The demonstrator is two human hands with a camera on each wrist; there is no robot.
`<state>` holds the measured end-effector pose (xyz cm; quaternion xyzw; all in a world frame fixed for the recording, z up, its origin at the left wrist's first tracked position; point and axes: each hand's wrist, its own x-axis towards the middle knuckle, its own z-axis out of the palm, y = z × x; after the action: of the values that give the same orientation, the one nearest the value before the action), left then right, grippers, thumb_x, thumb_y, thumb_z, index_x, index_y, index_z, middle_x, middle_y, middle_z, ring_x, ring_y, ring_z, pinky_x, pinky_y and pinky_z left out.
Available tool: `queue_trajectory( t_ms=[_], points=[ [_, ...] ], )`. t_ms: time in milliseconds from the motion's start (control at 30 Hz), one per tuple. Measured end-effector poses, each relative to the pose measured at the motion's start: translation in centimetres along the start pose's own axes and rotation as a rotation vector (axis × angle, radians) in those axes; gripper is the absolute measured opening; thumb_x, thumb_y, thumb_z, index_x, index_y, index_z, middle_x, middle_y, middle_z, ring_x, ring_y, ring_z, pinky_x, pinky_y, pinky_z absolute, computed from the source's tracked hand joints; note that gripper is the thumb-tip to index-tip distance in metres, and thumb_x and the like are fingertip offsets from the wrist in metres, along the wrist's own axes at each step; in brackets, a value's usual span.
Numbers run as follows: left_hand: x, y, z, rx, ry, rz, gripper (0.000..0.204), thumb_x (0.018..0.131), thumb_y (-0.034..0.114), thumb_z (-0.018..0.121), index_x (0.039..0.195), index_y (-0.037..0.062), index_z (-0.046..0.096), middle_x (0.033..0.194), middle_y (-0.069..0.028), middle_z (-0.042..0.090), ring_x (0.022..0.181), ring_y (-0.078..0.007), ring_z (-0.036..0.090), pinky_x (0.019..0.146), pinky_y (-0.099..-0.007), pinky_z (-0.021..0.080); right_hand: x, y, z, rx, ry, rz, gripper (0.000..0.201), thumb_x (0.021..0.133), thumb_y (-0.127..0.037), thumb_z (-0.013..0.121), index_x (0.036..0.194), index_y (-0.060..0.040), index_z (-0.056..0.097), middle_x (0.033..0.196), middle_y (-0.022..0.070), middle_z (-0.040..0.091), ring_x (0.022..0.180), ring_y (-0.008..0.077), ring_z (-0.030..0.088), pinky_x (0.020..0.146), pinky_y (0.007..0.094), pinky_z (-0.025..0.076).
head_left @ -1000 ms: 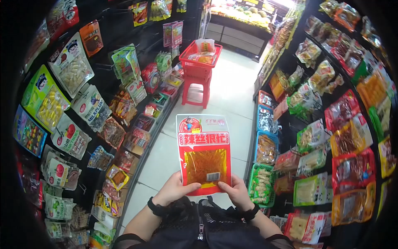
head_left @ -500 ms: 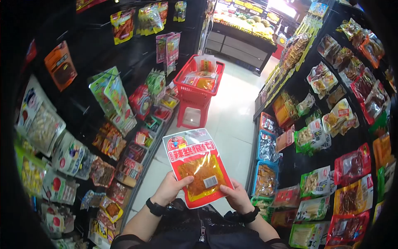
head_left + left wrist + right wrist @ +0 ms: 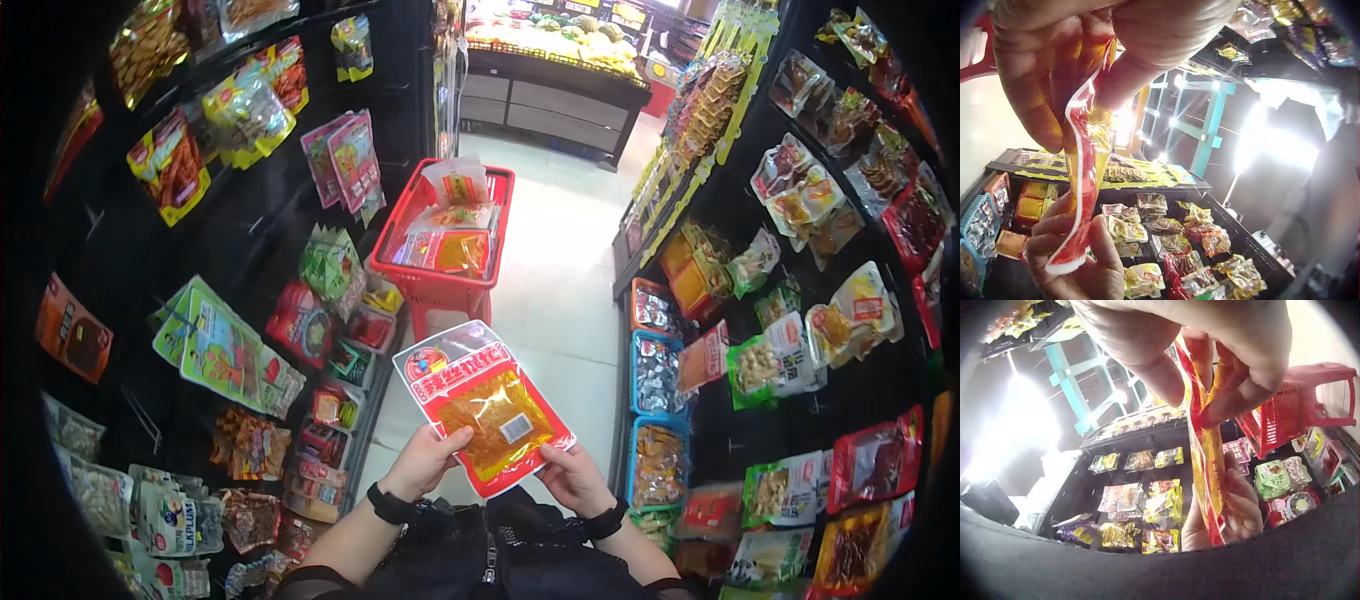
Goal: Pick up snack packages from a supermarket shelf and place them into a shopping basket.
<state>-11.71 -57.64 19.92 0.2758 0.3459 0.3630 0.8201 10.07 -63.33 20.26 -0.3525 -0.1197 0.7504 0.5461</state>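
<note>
A red and yellow snack packet (image 3: pixel 497 415) with a barcode label is held tilted in front of the body. My left hand (image 3: pixel 428 460) pinches its lower left edge, thumb on the front. At the lower right corner, my right hand (image 3: pixel 578 478) pinches it the same way. The left wrist view shows the packet (image 3: pixel 1085 169) edge-on between my left hand (image 3: pixel 1085 56) above and my right hand (image 3: pixel 1079 256) below. In the right wrist view the packet (image 3: pixel 1205 450) runs from my right hand (image 3: pixel 1210 350) to my left hand (image 3: pixel 1229 515).
A red basket (image 3: pixel 435 285) holding several packets stands on a red stool ahead, left of the aisle floor (image 3: pixel 560 250). Racks of hanging snack bags line both sides, with blue trays (image 3: pixel 658 460) low on the right. A produce stand (image 3: pixel 550 105) is at the far end.
The packet has tilted further, its top leaning left, with both hands still pinching it. The basket appears nearer and lower left in the head view, and the shelves have shifted with the camera.
</note>
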Motion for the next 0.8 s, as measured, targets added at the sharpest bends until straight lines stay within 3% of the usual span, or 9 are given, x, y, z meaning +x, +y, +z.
queue_trajectory(
  t_ms=[233,433,567,633,800],
  points=[
    [11.4,3.6,5.6,-0.009,0.089,0.198,0.027,0.090,0.012,0.052,0.115,0.0013,0.050,0.111,-0.0074,0.058,0.099,-0.0179,0.058,0.083,-0.0313,0.049,9.4,-10.3,-0.4,-0.035,-0.174,0.141,0.040,0.086,-0.005,0.056,0.123,-0.0079,0.043,0.117,0.0077,0.054,0.107,0.0199,0.053,0.091,0.0411,0.045],
    [17.8,4.4,5.1,-0.139,0.107,0.162,0.033,0.091,0.012,0.048,0.123,0.0027,0.044,0.119,-0.0097,0.053,0.107,-0.0225,0.054,0.087,-0.0405,0.048,16.3,-12.7,-2.0,-0.095,-0.077,0.184,0.034,0.087,-0.004,0.053,0.120,-0.0038,0.044,0.117,0.0101,0.054,0.105,0.0213,0.055,0.088,0.0389,0.048],
    [20.9,6.1,1.4,-0.243,0.170,0.147,0.031,0.093,0.018,0.045,0.121,0.0048,0.045,0.117,-0.0076,0.054,0.106,-0.0222,0.054,0.088,-0.0408,0.046,21.3,-14.1,-3.3,-0.177,-0.069,0.223,0.032,0.087,-0.002,0.052,0.118,-0.0028,0.046,0.112,0.0105,0.056,0.099,0.0210,0.059,0.084,0.0380,0.051],
    [23.1,7.3,-1.1,-0.313,0.284,0.140,0.031,0.093,0.020,0.044,0.120,0.0037,0.046,0.117,-0.0093,0.054,0.105,-0.0225,0.054,0.091,-0.0420,0.043,23.8,-14.3,-2.8,-0.172,-0.036,0.215,0.030,0.087,-0.002,0.051,0.116,-0.0028,0.047,0.111,0.0102,0.057,0.097,0.0206,0.059,0.082,0.0374,0.052],
    [28.3,10.6,-7.7,-0.397,0.377,0.146,0.027,0.091,0.018,0.047,0.116,0.0060,0.049,0.113,-0.0086,0.057,0.104,-0.0231,0.054,0.090,-0.0407,0.042,32.3,-14.6,-1.1,-0.251,0.025,0.293,0.028,0.087,-0.003,0.051,0.115,-0.0019,0.048,0.110,0.0109,0.057,0.094,0.0207,0.060,0.081,0.0361,0.052]
  ],
)
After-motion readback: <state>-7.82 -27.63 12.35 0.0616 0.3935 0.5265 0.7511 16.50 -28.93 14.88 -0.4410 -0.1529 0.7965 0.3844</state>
